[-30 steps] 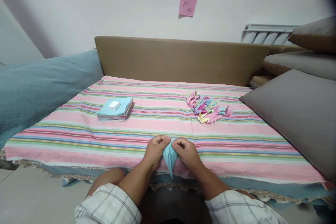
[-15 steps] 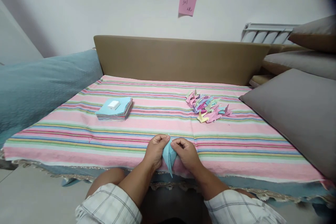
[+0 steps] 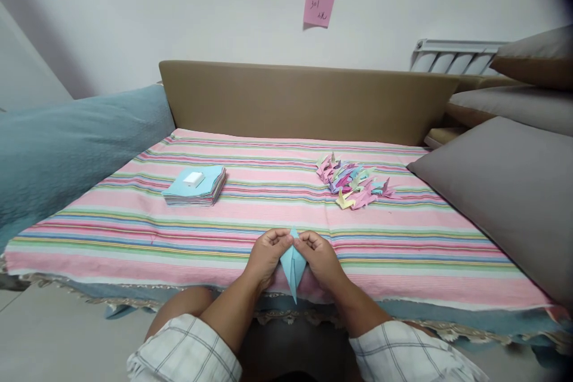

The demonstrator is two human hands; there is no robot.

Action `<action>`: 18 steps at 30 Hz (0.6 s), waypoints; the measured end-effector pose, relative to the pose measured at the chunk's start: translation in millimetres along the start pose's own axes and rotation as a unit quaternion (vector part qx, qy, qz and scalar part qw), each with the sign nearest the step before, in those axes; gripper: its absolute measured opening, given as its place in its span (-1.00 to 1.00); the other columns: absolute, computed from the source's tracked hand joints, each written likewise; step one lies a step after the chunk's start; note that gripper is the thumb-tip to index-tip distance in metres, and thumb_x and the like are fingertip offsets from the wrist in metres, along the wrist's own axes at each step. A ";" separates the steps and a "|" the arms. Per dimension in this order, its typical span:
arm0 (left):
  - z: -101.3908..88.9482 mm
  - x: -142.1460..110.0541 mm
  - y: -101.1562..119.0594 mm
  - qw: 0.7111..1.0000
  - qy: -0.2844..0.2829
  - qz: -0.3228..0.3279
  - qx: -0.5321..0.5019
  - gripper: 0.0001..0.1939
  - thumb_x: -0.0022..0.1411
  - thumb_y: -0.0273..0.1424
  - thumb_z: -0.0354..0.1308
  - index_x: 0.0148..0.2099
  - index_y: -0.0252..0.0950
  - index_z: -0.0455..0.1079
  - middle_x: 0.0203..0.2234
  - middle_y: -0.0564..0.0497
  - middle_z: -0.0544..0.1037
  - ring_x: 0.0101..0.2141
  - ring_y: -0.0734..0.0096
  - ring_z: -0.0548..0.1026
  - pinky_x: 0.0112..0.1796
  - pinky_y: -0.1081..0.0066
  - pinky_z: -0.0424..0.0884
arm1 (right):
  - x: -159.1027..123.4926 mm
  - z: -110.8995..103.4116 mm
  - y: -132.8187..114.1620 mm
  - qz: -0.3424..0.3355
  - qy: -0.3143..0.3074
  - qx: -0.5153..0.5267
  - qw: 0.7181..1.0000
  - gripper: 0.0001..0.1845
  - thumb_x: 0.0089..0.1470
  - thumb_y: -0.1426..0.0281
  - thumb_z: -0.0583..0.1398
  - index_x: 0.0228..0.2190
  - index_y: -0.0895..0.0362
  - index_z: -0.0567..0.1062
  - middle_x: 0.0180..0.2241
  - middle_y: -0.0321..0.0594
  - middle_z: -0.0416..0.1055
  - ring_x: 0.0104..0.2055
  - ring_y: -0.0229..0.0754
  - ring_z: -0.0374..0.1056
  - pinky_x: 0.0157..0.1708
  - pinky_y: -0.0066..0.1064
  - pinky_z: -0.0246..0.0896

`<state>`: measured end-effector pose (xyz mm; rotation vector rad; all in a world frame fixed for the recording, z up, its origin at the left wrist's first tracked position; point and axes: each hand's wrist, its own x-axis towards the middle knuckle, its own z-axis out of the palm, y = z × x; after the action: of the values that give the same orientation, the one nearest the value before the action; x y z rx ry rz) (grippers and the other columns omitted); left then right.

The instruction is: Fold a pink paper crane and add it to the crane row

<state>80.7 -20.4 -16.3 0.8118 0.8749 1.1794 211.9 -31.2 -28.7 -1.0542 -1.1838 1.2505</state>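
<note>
A light blue folded origami paper (image 3: 293, 268), shaped like a narrow kite with a centre slit, hangs point down between my hands. My left hand (image 3: 267, 256) pinches its upper left edge between thumb and fingers. On the upper right edge, my right hand (image 3: 319, 256) grips it the same way, the two thumbs almost meeting near the top. A small tip of the paper shows above the thumbs. Beyond my hands to the right lies a heap of folded paper cranes (image 3: 353, 182) in pink, purple, yellow, green and blue.
A stack of square paper (image 3: 194, 191) with a small white box (image 3: 193, 179) on top sits at left. Everything rests on a striped cloth (image 3: 264, 191) over a sofa. Grey cushions (image 3: 505, 191) stand at right, a blue armrest (image 3: 89, 143) at left, a brown backrest (image 3: 308, 101) behind.
The blue paper has turned to face me more squarely and shifted slightly right. My thumbs have moved closer together near its top.
</note>
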 end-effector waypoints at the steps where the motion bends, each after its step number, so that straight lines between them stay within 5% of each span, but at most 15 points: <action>1: -0.4 -0.2 1.3 1.000 -0.016 -0.009 0.002 -0.61 -0.30 -0.31 0.45 -0.37 -0.36 0.47 -0.57 0.05 0.51 -0.52 0.51 0.42 -0.42 0.48 0.31 | 0.6 -0.9 0.6 0.002 0.009 0.010 1.000 -0.65 -0.13 0.11 0.26 -0.51 0.15 0.38 -0.61 -0.39 0.25 -0.55 -0.34 0.11 -0.53 -0.49 0.02; 9: 1.2 0.7 2.4 1.000 0.003 -0.009 0.021 -0.59 -0.41 -0.36 0.48 -0.46 -0.36 0.40 -0.64 0.11 0.46 -0.58 0.57 0.39 -0.47 0.53 0.28 | -0.2 -4.0 -0.8 0.024 -0.015 0.081 0.996 -0.67 -0.14 0.14 0.29 -0.45 0.14 0.42 -0.56 -0.37 0.33 -0.52 -0.34 0.17 -0.49 -0.49 0.06; 18: 1.6 -1.3 3.1 1.000 -0.004 -0.004 0.030 -0.61 -0.36 -0.34 0.47 -0.46 -0.38 0.41 -0.67 0.13 0.43 -0.59 0.63 0.34 -0.50 0.57 0.22 | 3.1 -6.0 5.2 0.007 0.011 0.048 0.999 -0.70 -0.14 0.14 0.28 -0.54 0.15 0.49 -0.56 -0.34 0.37 -0.51 -0.30 0.19 -0.45 -0.45 0.10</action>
<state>80.6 -21.2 -12.7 0.8607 0.9106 1.1467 217.1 -27.5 -34.4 -1.0051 -1.0897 1.2911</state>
